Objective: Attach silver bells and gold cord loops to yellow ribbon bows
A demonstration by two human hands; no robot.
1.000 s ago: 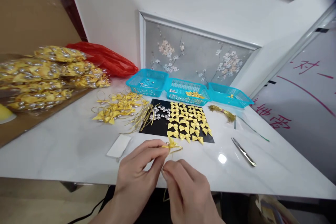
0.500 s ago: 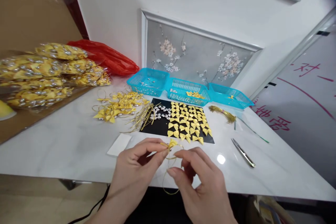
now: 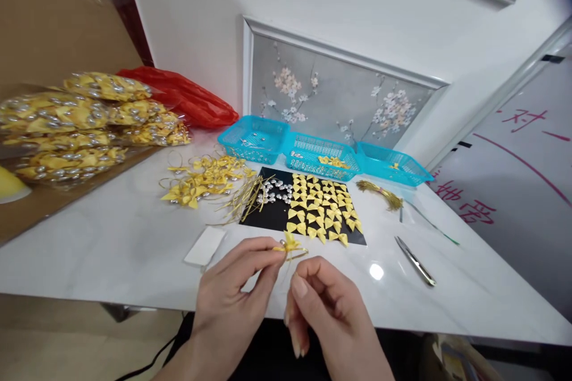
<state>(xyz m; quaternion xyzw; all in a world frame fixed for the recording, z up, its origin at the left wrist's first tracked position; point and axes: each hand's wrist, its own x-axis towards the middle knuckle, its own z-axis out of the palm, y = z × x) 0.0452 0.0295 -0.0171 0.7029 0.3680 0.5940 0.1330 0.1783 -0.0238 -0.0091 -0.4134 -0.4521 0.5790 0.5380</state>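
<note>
So the left hand (image 3: 239, 283) is pinching a little yellow bow (image 3: 292, 242) at its left side, and the bow's sitting in those fingertips just short of the black mat (image 3: 261, 214). Right hand (image 3: 328, 303) is hovering close by, fingers curling loosely; can't tell if it's gripping anything. I'm guessing the bow is feather-light and soft, with loops crushing easily, so I'd be holding it by the knot. The thin gold cord (image 3: 298, 255) is looking bendy, maybe slippery.
</note>
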